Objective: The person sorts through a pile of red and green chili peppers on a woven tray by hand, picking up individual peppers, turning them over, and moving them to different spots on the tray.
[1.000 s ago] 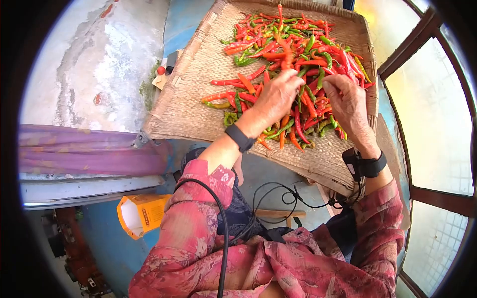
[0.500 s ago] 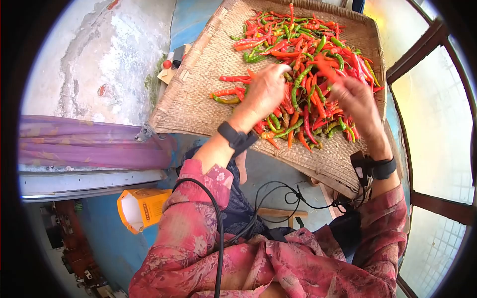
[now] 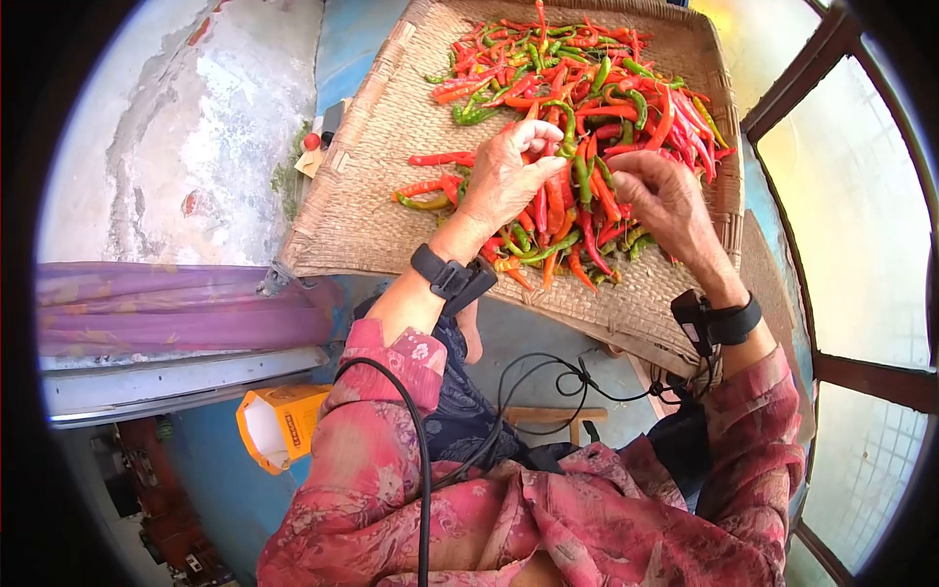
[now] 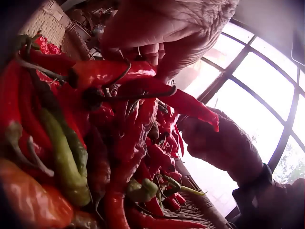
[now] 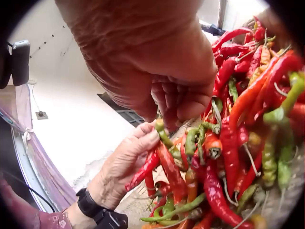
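Observation:
Many red, orange and green chili peppers (image 3: 587, 240) lie heaped in a shallow woven basket (image 3: 357, 196). Over the heap's left side, my left hand (image 3: 504, 181) holds red chilies between its thumb and fingers. In the right wrist view, a red chili (image 5: 144, 171) hangs from that left hand (image 5: 121, 162). Glossy red chilies (image 4: 114, 71) lie right under its fingers in the left wrist view. My right hand (image 3: 670, 205) is just to the right, fingers curled, with no chili visible in it. Its fingertips (image 5: 190, 106) are close by a green chili end at the left thumb.
A worn wall (image 3: 215, 147) and a purple cloth (image 3: 186, 303) are on the left. Framed windows (image 3: 851, 225) run along the right. An orange box (image 3: 293, 421) stands below left, and a black cable (image 3: 548, 372) loops below the basket.
My right hand moved a red chili rightward over the heap, then came back toward the middle without it. The left hand moved slightly left and now holds red chilies.

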A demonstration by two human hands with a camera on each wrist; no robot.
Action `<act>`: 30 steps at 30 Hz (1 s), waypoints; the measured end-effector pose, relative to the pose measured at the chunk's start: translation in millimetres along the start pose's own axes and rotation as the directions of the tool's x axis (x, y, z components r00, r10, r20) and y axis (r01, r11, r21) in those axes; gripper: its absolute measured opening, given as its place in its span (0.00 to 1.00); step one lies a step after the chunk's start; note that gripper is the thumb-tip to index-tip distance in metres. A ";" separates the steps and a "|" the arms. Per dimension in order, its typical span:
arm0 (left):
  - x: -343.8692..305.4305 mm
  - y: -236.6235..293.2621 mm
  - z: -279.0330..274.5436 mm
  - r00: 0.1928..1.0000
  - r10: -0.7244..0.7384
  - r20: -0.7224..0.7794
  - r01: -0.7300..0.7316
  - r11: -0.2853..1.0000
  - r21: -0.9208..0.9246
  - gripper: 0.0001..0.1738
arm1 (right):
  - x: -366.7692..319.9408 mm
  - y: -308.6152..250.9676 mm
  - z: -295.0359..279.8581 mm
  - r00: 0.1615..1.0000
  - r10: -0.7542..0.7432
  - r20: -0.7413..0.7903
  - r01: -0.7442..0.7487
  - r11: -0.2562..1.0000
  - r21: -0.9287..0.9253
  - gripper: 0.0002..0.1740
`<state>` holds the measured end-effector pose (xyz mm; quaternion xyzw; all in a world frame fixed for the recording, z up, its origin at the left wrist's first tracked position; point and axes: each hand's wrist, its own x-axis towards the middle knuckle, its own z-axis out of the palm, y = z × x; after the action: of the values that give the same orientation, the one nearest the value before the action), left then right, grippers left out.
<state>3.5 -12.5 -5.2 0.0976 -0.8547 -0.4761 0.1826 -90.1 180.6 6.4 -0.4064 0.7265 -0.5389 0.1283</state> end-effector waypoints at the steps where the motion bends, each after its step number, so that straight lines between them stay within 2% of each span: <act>1: -1.8 7.9 0.3 1.000 0.028 -0.004 -0.028 0.994 -0.107 0.14 | -2.6 -9.1 1.1 0.997 0.044 0.067 -0.038 0.996 -0.084 0.13; 2: -2.3 12.1 1.2 0.998 0.055 -0.010 -0.056 0.975 -0.214 0.14 | -4.8 -9.0 8.6 0.996 0.054 0.071 -0.048 0.996 -0.081 0.14; 4: -2.5 12.8 6.6 0.998 0.065 -0.004 -0.064 0.960 -0.272 0.14 | -6.8 -13.1 18.2 0.993 0.018 0.118 -0.003 0.992 -0.123 0.16; 5: -4.4 13.2 10.8 0.999 0.049 -0.012 -0.050 0.930 -0.364 0.14 | -8.5 -16.6 22.1 0.991 0.037 0.129 -0.027 0.997 -0.078 0.16; 6: -5.7 15.7 13.9 0.999 0.029 -0.019 -0.035 0.891 -0.453 0.14 | -8.4 -14.2 28.3 0.993 0.004 0.114 0.004 0.997 -0.075 0.13; 8: -5.0 16.9 16.0 0.999 0.025 -0.022 -0.032 0.895 -0.445 0.13 | -8.1 -14.4 28.5 0.984 0.072 0.162 -0.053 0.992 -0.118 0.10; 9: -4.0 16.4 15.6 0.999 -0.021 -0.049 -0.007 0.859 -0.512 0.13 | -7.5 -13.4 27.4 0.983 0.072 0.169 -0.051 0.991 -0.121 0.10; 10: -1.8 15.5 14.5 0.995 -0.067 -0.072 0.014 0.819 -0.573 0.12 | -7.0 -11.0 24.8 0.977 0.046 0.210 0.004 0.974 -0.228 0.09; 11: 2.8 11.7 13.1 0.983 -0.066 -0.169 -0.053 0.784 -0.618 0.10 | -7.0 -8.5 22.0 0.968 0.025 0.251 0.061 0.942 -0.329 0.09; 12: 7.5 5.5 7.3 0.981 -0.128 -0.148 -0.015 0.707 -0.707 0.11 | -7.3 -8.0 18.5 0.967 0.025 0.252 0.061 0.943 -0.327 0.09; 14: 13.7 -9.6 -1.7 0.962 -0.180 -0.206 -0.020 0.705 -0.709 0.11 | -8.0 -7.4 9.1 0.949 0.082 0.304 -0.023 0.981 -0.194 0.09; 15: 14.1 -11.5 -4.2 0.952 -0.207 -0.227 -0.013 0.711 -0.703 0.11 | -6.4 -3.7 3.7 0.934 0.161 0.319 -0.165 0.986 -0.013 0.09; 17: 12.4 -12.6 -5.6 0.947 -0.211 -0.242 -0.012 0.729 -0.684 0.11 | 5.2 -14.9 -15.9 0.956 0.170 0.240 -0.185 0.982 0.041 0.10; 18: 12.0 -12.0 -5.6 0.945 -0.212 -0.248 -0.007 0.747 -0.665 0.11 | 9.0 -18.7 -23.5 0.961 0.216 0.171 -0.248 0.949 0.197 0.13; 20: 8.8 -9.9 -3.3 0.954 -0.196 -0.227 -0.007 0.742 -0.670 0.11 | 20.1 -10.6 -26.9 0.964 0.263 -0.030 -0.207 0.818 0.537 0.17; 21: 7.9 -7.0 -2.4 0.960 -0.174 -0.221 -0.016 0.752 -0.660 0.11 | 19.9 -9.0 -26.9 0.951 0.294 -0.097 -0.212 0.846 0.490 0.20; 22: 7.1 -4.2 -1.5 0.965 -0.152 -0.215 -0.025 0.760 -0.649 0.11 | 17.6 -8.1 -24.2 0.950 0.296 -0.102 -0.210 0.844 0.493 0.20; 24: 4.8 4.0 0.3 0.973 -0.099 -0.210 -0.049 0.797 -0.603 0.12 | 10.6 -9.6 -12.5 0.950 0.310 0.027 -0.301 0.895 0.329 0.20; 25: 3.6 8.1 1.5 0.977 -0.050 -0.206 -0.074 0.829 -0.554 0.12 | 6.6 -12.0 -6.5 0.942 0.308 0.134 -0.335 0.887 0.317 0.23; 26: 3.5 10.1 5.7 0.981 0.028 -0.192 -0.130 0.830 -0.543 0.11 | 2.4 -15.9 0.4 0.892 0.386 0.233 -0.450 0.802 0.393 0.26; 28: -2.5 24.5 17.7 0.974 0.122 -0.190 -0.186 0.912 -0.366 0.09 | -4.9 -18.4 9.8 0.804 0.422 0.420 -0.595 0.595 0.540 0.28; 29: -12.6 36.6 17.6 0.988 0.127 -0.090 -0.145 0.960 -0.240 0.08 | -6.4 -13.2 13.0 0.785 0.435 0.442 -0.619 0.517 0.591 0.27; 30: -17.2 37.2 24.3 0.987 0.152 -0.059 -0.160 0.975 -0.153 0.06 | -5.4 -6.7 15.8 0.766 0.437 0.472 -0.640 0.439 0.631 0.27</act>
<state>9.6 31.9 11.0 0.0266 -0.8149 -0.5238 0.2467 -73.8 173.3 4.9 -0.1189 0.4977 -0.6690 0.5391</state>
